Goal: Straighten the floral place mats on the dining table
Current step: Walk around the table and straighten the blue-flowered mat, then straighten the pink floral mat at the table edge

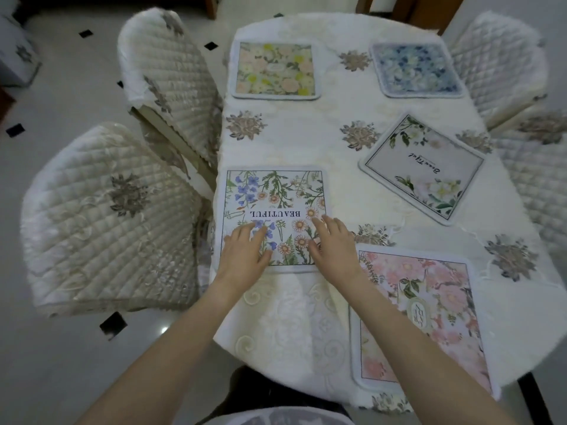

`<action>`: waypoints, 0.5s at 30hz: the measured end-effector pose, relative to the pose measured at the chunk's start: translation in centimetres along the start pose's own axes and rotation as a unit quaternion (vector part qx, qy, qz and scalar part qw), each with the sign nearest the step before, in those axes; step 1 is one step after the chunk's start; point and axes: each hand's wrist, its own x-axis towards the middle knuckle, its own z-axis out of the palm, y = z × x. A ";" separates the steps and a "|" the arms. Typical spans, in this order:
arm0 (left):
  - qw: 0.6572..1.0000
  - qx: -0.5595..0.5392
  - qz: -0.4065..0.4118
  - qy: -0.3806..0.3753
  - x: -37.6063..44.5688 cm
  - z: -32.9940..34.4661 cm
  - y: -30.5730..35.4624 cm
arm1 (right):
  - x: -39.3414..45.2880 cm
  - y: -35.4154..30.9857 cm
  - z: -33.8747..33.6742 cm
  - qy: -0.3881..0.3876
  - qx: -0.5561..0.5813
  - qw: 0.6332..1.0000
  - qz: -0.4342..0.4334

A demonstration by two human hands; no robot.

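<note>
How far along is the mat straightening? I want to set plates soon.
The yellow-flower mat looks square. Both hands, left hand and right hand, lie flat on the BEAUTIFUL mat, now about straight. The white-flower mat is plainly skewed; the blue mat and pink mat sit slightly turned.

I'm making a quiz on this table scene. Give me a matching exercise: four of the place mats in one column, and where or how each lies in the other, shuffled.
Mats:
1. BEAUTIFUL wildflower mat
2. pink blossom mat
3. white-flower script mat
4. blue flower mat

States:
A. far right end of the table
B. lying at a clear slant
C. both hands resting flat on it
D. nearest the person, on the right

Pairs: 1-C, 2-D, 3-B, 4-A. The left hand and right hand lie open on mat 1.
</note>
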 end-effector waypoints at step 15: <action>0.964 0.015 0.264 0.008 -9.3 -1.7 5.9 | -19.5 -1.8 -2.1 0.149 0.038 0.967 0.204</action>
